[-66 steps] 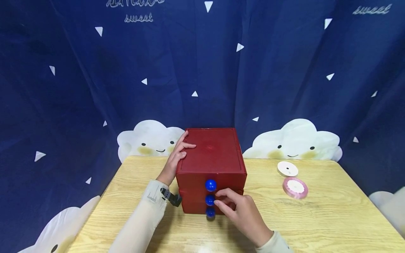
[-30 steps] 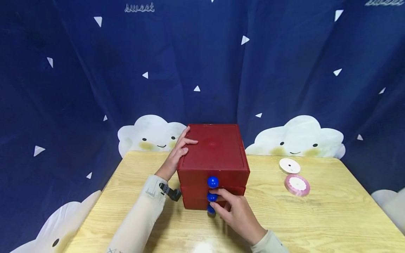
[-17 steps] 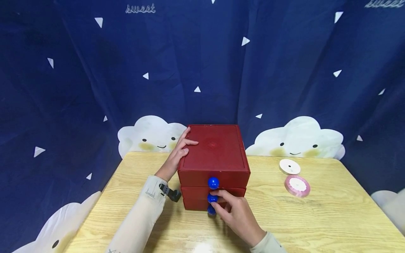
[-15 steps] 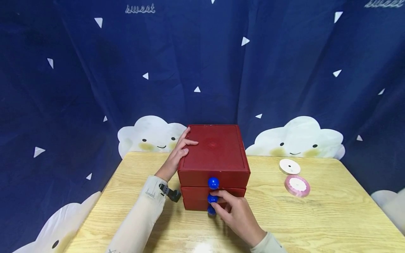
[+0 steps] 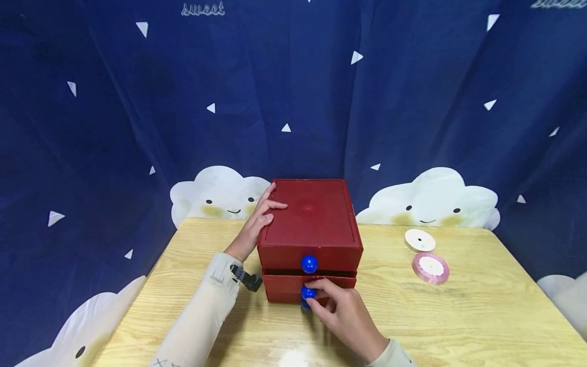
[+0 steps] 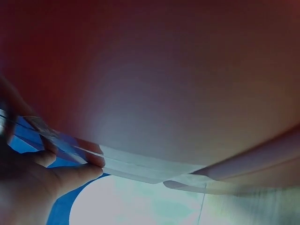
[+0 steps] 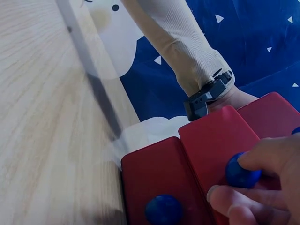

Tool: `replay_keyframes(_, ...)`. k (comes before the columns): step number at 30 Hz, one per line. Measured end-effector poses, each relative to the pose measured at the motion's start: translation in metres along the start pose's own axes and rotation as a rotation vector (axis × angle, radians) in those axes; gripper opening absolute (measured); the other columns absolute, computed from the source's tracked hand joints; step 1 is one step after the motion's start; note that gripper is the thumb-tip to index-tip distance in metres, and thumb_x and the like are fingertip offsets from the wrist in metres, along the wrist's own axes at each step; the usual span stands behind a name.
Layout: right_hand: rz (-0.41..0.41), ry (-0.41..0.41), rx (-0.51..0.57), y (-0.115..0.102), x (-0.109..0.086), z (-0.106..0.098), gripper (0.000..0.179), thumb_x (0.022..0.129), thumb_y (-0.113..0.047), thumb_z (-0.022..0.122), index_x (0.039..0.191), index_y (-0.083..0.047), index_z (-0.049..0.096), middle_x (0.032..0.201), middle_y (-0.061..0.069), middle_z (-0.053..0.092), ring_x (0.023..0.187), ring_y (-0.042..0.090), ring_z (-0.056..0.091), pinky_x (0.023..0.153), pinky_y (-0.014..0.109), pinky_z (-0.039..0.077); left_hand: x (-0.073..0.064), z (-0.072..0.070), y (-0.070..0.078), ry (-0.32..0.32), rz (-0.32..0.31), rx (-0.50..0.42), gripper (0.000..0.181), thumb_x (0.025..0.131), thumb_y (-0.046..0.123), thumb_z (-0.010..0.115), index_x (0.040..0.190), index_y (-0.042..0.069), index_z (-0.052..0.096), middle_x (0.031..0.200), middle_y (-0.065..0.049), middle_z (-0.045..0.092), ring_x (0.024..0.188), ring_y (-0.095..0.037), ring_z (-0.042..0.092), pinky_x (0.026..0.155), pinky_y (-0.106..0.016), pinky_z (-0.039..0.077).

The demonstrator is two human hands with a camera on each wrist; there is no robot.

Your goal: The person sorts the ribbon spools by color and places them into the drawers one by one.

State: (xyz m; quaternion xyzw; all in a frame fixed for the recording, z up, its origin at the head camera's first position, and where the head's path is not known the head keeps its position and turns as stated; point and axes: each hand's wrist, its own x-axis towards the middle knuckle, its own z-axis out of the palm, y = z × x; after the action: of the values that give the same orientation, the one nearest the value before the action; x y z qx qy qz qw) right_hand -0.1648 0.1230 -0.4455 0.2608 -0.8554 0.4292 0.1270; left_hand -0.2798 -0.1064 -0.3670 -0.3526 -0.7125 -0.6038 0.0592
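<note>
A red box of stacked drawers [image 5: 307, 214] stands on the table, each drawer with a round blue knob. My left hand [image 5: 254, 227] rests on its left side and top edge, fingers spread. With thumb and forefinger my right hand [image 5: 350, 316] pinches the middle knob [image 5: 309, 292]. The middle drawer [image 5: 281, 286] sticks out a little, with a dark gap above its front. Above it is the top knob [image 5: 309, 264]. In the right wrist view the bottom knob [image 7: 163, 209] shows on the lowest drawer. The left wrist view is mostly filled by the box's blurred side.
On the wooden table [image 5: 477, 300], to the right of the box, lie a white spool [image 5: 419, 240] and a pink ribbon roll [image 5: 431, 269]. Behind the table hangs a dark blue curtain [image 5: 316, 102] with white clouds and triangles.
My right hand has closed on the middle knob and drawn the middle drawer slightly toward me, opening a gap above it. My left hand has stayed on the box.
</note>
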Motion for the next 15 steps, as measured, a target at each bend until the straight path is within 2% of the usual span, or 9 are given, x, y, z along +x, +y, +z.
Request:
replay_keyframes(11,-0.107,0.017,0.026,-0.004,-0.011,-0.001,0.023,0.084,-0.023,0.063,0.107,-0.022,0.061,0.081,-0.01,0.066,0.05,-0.005,0.048,0.046,0.011,0.039,-0.003,0.002,0.002,0.015,-0.027,0.007,0.041,0.086,0.009,0.032,0.122,-0.004,0.047,0.151,-0.007,0.001,0.137,-0.024,0.001,0.103,-0.055,0.011)
replay_keyframes(15,-0.122,0.007,0.024,-0.006,-0.013,-0.001,0.023,0.084,-0.022,0.063,0.107,-0.021,0.06,0.08,-0.011,0.065,0.052,-0.005,0.049,0.047,0.011,0.04,-0.001,0.003,0.002,0.016,-0.012,0.017,0.04,0.087,0.009,0.031,0.121,-0.004,0.047,0.151,-0.008,0.001,0.137,-0.025,0.0,0.103,-0.055,0.01)
